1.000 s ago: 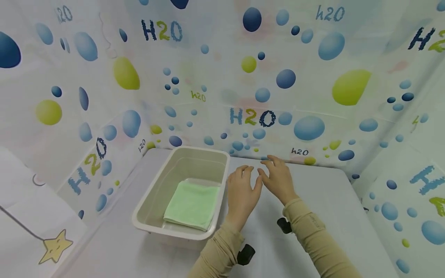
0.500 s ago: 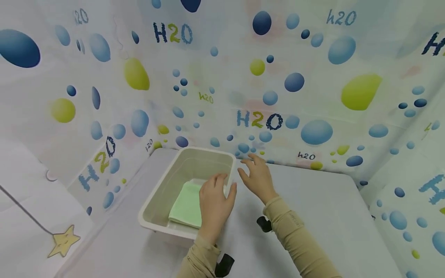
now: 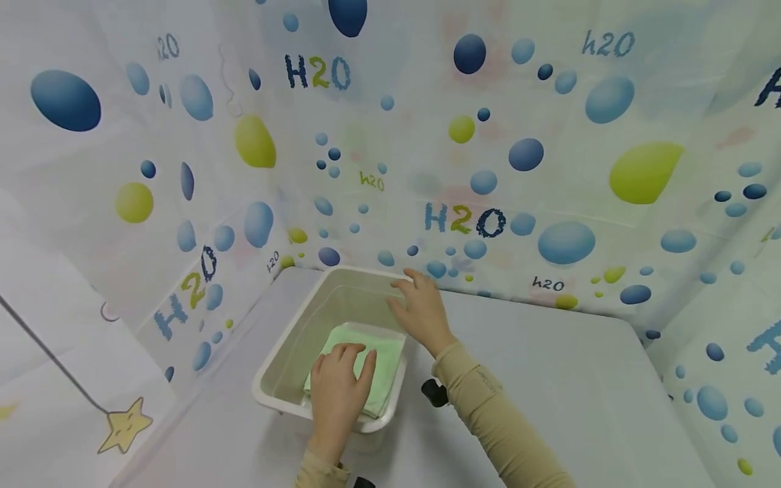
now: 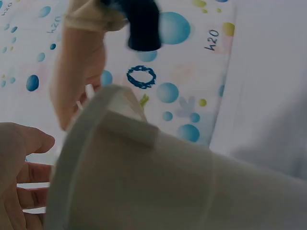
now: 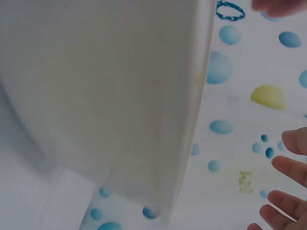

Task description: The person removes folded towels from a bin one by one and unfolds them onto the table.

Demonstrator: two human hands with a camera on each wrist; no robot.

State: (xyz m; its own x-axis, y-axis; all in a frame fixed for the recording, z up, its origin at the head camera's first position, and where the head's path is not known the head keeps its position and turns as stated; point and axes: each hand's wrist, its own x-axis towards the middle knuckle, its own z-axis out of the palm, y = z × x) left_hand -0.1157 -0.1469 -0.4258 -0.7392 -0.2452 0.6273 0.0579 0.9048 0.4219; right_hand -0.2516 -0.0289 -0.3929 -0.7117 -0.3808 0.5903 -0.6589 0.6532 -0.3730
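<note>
A cream plastic basin (image 3: 314, 318) stands on the white table, with a folded pale green cloth (image 3: 386, 366) lying on its bottom. My left hand (image 3: 339, 393) hovers over the basin's near rim, fingers loosely bent and holding nothing; it hides part of the cloth. Above the far right corner of the basin is my right hand (image 3: 419, 310), its fingers relaxed and spread. In the left wrist view the basin's outer wall (image 4: 144, 182) fills the lower part, left fingers (image 4: 34, 197) beyond the rim. The right wrist view shows the right fingers (image 5: 285, 203) apart from the basin.
A white tabletop (image 3: 543, 393) extends to the right of the basin. White curtains (image 3: 415, 135) printed with bubbles and H2O lettering hang behind and along both sides. A yellow star drawing (image 3: 125, 425) shows at the lower left.
Both hands have moved left, from beside the basin to over it. The basin and cloth have not visibly moved on the table; the head view has shifted slightly.
</note>
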